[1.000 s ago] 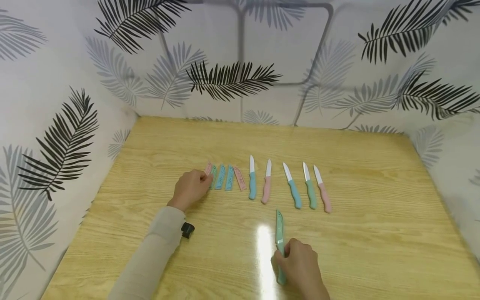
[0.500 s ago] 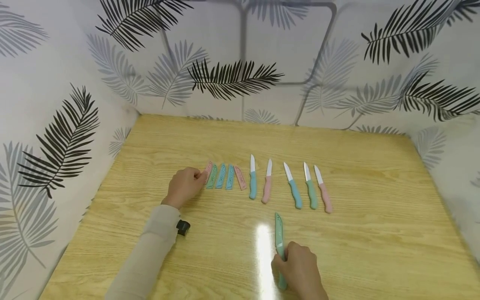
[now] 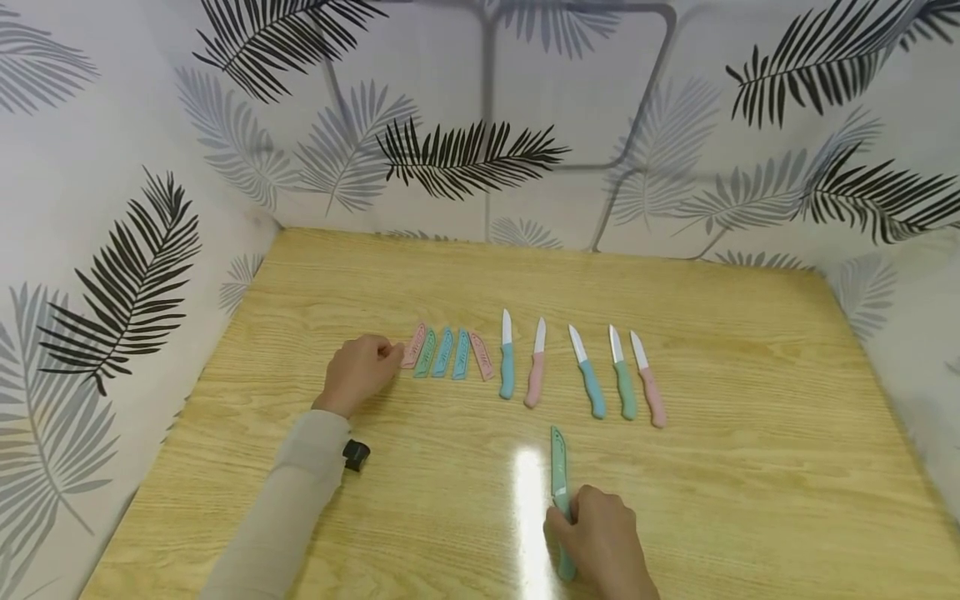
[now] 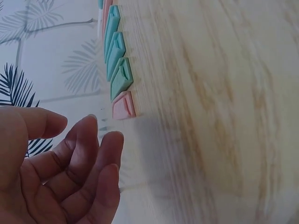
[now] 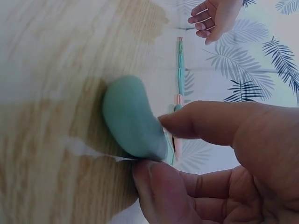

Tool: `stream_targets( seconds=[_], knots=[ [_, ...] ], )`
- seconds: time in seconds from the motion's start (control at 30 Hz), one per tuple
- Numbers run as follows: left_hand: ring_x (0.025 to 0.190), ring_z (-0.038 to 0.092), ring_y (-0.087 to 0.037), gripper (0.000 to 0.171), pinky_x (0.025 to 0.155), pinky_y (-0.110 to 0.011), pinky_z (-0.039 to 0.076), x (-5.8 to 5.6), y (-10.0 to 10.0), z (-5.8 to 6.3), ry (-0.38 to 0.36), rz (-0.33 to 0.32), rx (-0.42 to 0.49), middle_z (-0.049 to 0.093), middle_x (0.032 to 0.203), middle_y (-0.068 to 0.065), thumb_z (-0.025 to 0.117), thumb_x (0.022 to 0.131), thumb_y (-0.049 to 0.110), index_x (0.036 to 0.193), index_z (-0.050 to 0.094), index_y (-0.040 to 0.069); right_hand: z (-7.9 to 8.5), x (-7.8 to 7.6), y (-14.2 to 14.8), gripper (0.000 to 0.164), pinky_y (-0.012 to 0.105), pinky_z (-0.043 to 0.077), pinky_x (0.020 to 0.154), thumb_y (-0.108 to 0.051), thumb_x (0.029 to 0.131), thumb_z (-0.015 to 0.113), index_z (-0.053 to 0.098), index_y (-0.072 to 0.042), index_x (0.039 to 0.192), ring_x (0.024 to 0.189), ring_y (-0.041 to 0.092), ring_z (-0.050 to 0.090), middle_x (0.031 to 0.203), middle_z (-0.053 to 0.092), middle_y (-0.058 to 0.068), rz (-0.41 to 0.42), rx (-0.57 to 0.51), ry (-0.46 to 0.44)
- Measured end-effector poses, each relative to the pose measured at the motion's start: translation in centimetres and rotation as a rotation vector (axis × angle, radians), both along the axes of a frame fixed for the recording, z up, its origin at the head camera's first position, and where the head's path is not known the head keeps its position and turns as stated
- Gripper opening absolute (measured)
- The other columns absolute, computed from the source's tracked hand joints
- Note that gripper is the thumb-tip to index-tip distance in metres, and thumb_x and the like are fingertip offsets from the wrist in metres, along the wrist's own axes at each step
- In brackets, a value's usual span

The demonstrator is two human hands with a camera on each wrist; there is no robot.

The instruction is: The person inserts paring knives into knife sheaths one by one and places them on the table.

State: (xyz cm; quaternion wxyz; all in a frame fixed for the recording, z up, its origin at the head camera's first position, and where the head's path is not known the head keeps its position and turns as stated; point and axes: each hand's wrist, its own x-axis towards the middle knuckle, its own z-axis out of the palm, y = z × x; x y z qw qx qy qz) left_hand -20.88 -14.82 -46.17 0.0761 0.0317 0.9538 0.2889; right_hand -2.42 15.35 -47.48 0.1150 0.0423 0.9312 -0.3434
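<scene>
My right hand (image 3: 602, 537) pinches the handle of a green knife (image 3: 563, 518) near the table's front; a green sheath (image 3: 558, 460) covers its blade. In the right wrist view the rounded handle end (image 5: 130, 116) lies low over the wood, between thumb and fingers. My left hand (image 3: 362, 372) has loosely bent fingers and holds nothing. It is just left of a row of sheaths, nearest the outer pink sheath (image 3: 413, 346); the left wrist view shows a gap to that pink sheath (image 4: 124, 106). Beside it lie a green sheath (image 3: 424, 352), two blue sheaths (image 3: 442, 352) and another pink sheath (image 3: 481, 357).
Right of the sheaths lie several bare-bladed knives: a blue knife (image 3: 507, 367), a pink knife (image 3: 535, 375), a second blue knife (image 3: 588, 379), a green knife (image 3: 624, 383) and another pink knife (image 3: 651, 392). Patterned cloth (image 3: 420, 200) borders the wooden table (image 3: 750, 500) at the back and sides.
My left hand has drawn left, off the green and pink sheaths, baring the outer pink one, which shifted slightly left. My right hand has moved slightly toward the front with the sheathed green knife.
</scene>
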Motion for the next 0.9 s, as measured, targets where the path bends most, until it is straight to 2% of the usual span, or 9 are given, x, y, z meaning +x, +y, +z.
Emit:
stream_targets(
  seconds=[0.13,0.3,0.4,0.57,0.63,0.77,0.9],
  knots=[
    [0.048,0.033,-0.013,0.037,0.044,-0.024,0.024,-0.2,-0.2,0.0,-0.002,-0.005,-0.020,0.040,0.054,0.001,0.049,0.097,0.031,0.067,0.054,0.011,0.0,0.0,0.2,0.034,0.015,0.041,0.044,-0.025,0.088,0.068,0.052,-0.004,0.067,0.044,0.008,0.047,0.056,0.049,0.000,0.002,0.026,0.010],
    [0.051,0.041,-0.015,0.032,0.043,-0.025,0.031,-0.4,-0.3,0.1,0.020,-0.008,-0.031,0.058,0.067,-0.004,0.049,0.097,0.031,0.086,0.066,0.006,0.0,0.0,0.4,0.033,0.020,0.050,0.050,-0.027,0.090,0.066,0.057,0.002,0.076,0.046,0.007,0.053,0.059,0.056,0.001,0.004,0.046,0.055],
    [0.050,0.043,-0.015,0.032,0.041,-0.024,0.032,-0.4,-0.3,0.2,0.040,-0.010,-0.034,0.064,0.076,-0.007,0.049,0.096,0.030,0.094,0.067,0.004,0.1,-0.1,0.5,0.033,0.027,0.054,0.055,-0.027,0.091,0.065,0.060,0.004,0.082,0.047,0.007,0.055,0.060,0.059,0.002,-0.007,0.055,0.079],
    [0.050,0.045,-0.015,0.031,0.041,-0.024,0.034,-0.7,-0.3,0.3,0.034,0.006,-0.032,0.068,0.082,-0.011,0.051,0.096,0.029,0.097,0.067,0.002,0.3,-0.2,0.5,0.032,0.042,0.056,0.065,-0.026,0.092,0.063,0.061,0.005,0.089,0.054,0.015,0.064,0.065,0.066,0.008,-0.024,0.057,0.121],
    [0.053,0.048,-0.016,0.030,0.043,-0.025,0.037,-1.0,-0.2,0.2,0.019,0.038,-0.024,0.069,0.085,-0.012,0.052,0.096,0.028,0.099,0.067,0.002,0.3,-0.2,0.4,0.031,0.046,0.056,0.067,-0.026,0.092,0.063,0.061,0.005,0.090,0.057,0.018,0.067,0.068,0.068,0.010,-0.029,0.055,0.136],
    [0.059,0.052,-0.019,0.028,0.049,-0.028,0.041,-2.1,0.1,0.3,0.001,0.107,-0.007,0.069,0.089,-0.013,0.055,0.094,0.027,0.097,0.068,0.002,0.6,-0.3,0.3,0.031,0.041,0.056,0.063,-0.026,0.093,0.063,0.061,0.005,0.092,0.053,0.013,0.064,0.065,0.067,0.006,-0.030,0.041,0.135],
    [0.059,0.049,-0.019,0.025,0.050,-0.028,0.039,-3.7,0.5,0.7,-0.013,0.102,-0.028,0.065,0.080,-0.011,0.057,0.093,0.025,0.084,0.065,0.003,0.8,-0.3,0.2,0.031,0.036,0.055,0.059,-0.026,0.093,0.062,0.061,0.005,0.095,0.050,0.008,0.060,0.062,0.065,0.002,-0.020,0.028,0.142]
  ],
)
